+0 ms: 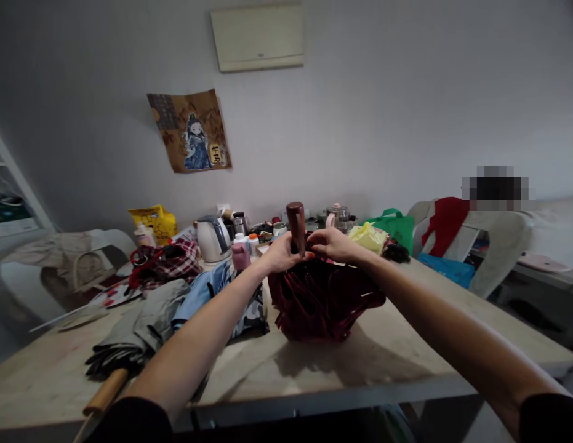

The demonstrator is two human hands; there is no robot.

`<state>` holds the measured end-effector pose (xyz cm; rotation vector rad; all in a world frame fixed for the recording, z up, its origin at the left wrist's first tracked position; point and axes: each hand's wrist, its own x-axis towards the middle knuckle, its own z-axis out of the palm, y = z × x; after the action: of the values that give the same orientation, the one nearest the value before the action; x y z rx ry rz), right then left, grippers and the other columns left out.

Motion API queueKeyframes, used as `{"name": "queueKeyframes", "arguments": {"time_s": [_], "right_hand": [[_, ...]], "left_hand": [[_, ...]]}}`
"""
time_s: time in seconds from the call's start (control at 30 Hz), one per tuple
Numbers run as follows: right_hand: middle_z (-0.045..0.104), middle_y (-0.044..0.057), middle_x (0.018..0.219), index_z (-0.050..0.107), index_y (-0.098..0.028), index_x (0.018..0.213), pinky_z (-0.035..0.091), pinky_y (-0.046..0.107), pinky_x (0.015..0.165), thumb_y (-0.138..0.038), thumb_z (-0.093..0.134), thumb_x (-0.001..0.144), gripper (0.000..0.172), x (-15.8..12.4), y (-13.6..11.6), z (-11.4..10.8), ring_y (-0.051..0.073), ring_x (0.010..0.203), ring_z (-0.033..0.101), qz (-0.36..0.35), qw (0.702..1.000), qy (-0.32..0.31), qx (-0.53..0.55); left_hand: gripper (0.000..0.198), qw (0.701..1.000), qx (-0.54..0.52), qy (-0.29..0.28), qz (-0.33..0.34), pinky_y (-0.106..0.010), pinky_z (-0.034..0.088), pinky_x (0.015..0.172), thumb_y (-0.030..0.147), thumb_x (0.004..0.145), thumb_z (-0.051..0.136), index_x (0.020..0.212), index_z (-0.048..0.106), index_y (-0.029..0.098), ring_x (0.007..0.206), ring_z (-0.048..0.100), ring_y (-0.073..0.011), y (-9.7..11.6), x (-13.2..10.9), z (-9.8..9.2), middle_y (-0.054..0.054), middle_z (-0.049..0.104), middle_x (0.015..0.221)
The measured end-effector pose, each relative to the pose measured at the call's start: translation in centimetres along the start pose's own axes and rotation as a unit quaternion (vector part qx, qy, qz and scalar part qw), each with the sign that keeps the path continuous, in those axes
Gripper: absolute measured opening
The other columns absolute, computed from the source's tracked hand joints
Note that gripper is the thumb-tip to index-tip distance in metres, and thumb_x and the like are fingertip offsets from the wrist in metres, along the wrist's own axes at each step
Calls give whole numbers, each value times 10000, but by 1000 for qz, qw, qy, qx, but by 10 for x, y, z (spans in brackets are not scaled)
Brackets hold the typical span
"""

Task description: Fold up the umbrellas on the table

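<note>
Umbrella [320, 301] cloth feels soft and floppy; our left hand [280, 252] and right hand [332, 243] fingers grip it by the stiff wooden handle [296, 226].

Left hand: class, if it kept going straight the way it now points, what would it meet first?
The left hand points right, so first the brown handle of the dark red umbrella, probably already touching it.

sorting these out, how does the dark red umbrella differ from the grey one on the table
The dark red umbrella stands upright, handle up, gripped by the left hand and right hand; the grey umbrella lies flat, untouched. The red one's handle is dark brown, the grey one's light. Both are folded.
</note>
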<state>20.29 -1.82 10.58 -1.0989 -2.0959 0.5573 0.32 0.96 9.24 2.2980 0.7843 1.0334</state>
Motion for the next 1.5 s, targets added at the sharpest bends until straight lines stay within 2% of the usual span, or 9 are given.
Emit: {"name": "queueKeyframes", "arguments": {"time_s": [0.23, 0.33, 0.47, 0.83, 1.13, 1.23, 1.33, 1.4, 1.5], "right_hand": [[685, 26, 780, 627, -149, 904, 516, 309, 699, -224, 597, 712, 209, -11, -10, -15, 149, 699, 634, 17, 990, -7, 138], [702, 41, 814, 669, -148, 886, 492, 298, 703, -322, 645, 748, 224, -29, -12, -29, 151, 726, 624, -10, 994, 68, 83], [697, 22, 769, 731, -154, 880, 457, 276, 660, -406, 707, 755, 283, -54, -18, -37, 148, 695, 604, -27, 999, 28, -6], [619, 74, 909, 773, -226, 802, 424, 388, 862, -204, 715, 800, 62, -48, -20, -5, 224, 909, 518, -143, 950, 103, -259], [624, 47, 792, 718, -138, 740, 437, 272, 684, -63, 611, 751, 131, -24, -21, 19, 138, 704, 559, -84, 982, 106, -130], [669, 27, 751, 708, -145, 812, 464, 262, 662, -131, 567, 764, 150, -25, -21, 4, 130, 666, 590, -63, 995, 70, 24], [634, -3, 642, 696, -143, 849, 448, 234, 567, -210, 570, 758, 170, -27, -10, -19, 104, 557, 547, -14, 977, 159, 145], [583, -21, 571, 698, -132, 809, 407, 219, 512, -199, 579, 726, 159, -28, 1, -32, 87, 500, 487, 19, 964, 224, 143], [590, -18, 555, 725, -128, 772, 389, 218, 499, -160, 580, 694, 168, -27, 10, -38, 87, 498, 472, 61, 979, 183, 60]], "left_hand": [[520, 986, -146, -31, -76, -315, 488, 796, 436, 606, 828, 1005, 689, 133, 812, 632, -177, 4, 9, 4, -43, 702, 872], [442, 985, -150, -4, -85, -304, 474, 788, 402, 620, 820, 946, 689, 133, 765, 608, -149, 2, 7, 2, -24, 679, 820], [436, 986, -135, -2, -94, -298, 468, 761, 398, 632, 815, 947, 687, 124, 721, 585, -134, -1, 6, 0, -18, 660, 790], [593, 989, -104, -55, -86, -354, 481, 867, 551, 634, 795, 1044, 712, 130, 932, 630, -230, 5, 3, -4, -95, 716, 989], [614, 995, -80, -37, -46, -329, 500, 794, 459, 483, 888, 951, 681, 119, 886, 648, -243, 5, 0, 5, -82, 714, 938], [518, 994, -87, -6, -61, -320, 498, 756, 449, 526, 859, 890, 679, 127, 816, 644, -215, 3, -2, 11, -64, 710, 876], [390, 995, -66, 26, -73, -311, 495, 722, 404, 588, 811, 832, 673, 134, 751, 632, -190, 2, -3, 14, -44, 699, 813], [316, 995, -48, 37, -78, -299, 490, 694, 365, 600, 785, 784, 662, 139, 716, 619, -177, 2, -3, 15, -28, 684, 768], [270, 994, -46, 42, -86, -283, 481, 660, 340, 603, 764, 751, 646, 148, 678, 602, -161, 5, -2, 17, -11, 663, 725]]}}
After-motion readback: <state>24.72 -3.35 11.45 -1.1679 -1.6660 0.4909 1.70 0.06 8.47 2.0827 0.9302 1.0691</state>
